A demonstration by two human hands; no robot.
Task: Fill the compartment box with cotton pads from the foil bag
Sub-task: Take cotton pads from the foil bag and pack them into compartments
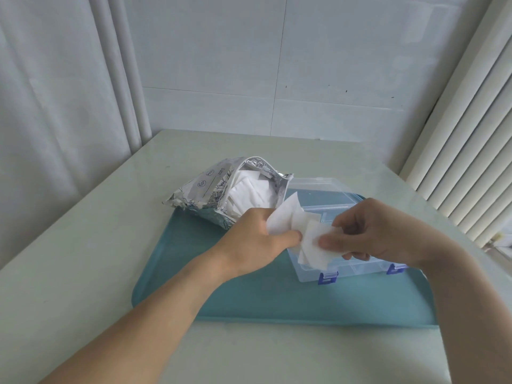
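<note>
Two hands meet over the box [318, 187]. Left of it, the open bag [221, 189] shows pads inside. Left hand [257, 239] pinches pads [285, 217]; right hand [371, 231] pinches more [313, 249], hiding most compartments above the tray [249, 300].

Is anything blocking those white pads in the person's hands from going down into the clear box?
Nothing visible does. Both the left hand and the right hand hold cotton pads right above the compartment box, whose lid stands open at the back. The foil bag lies off to its left.
</note>
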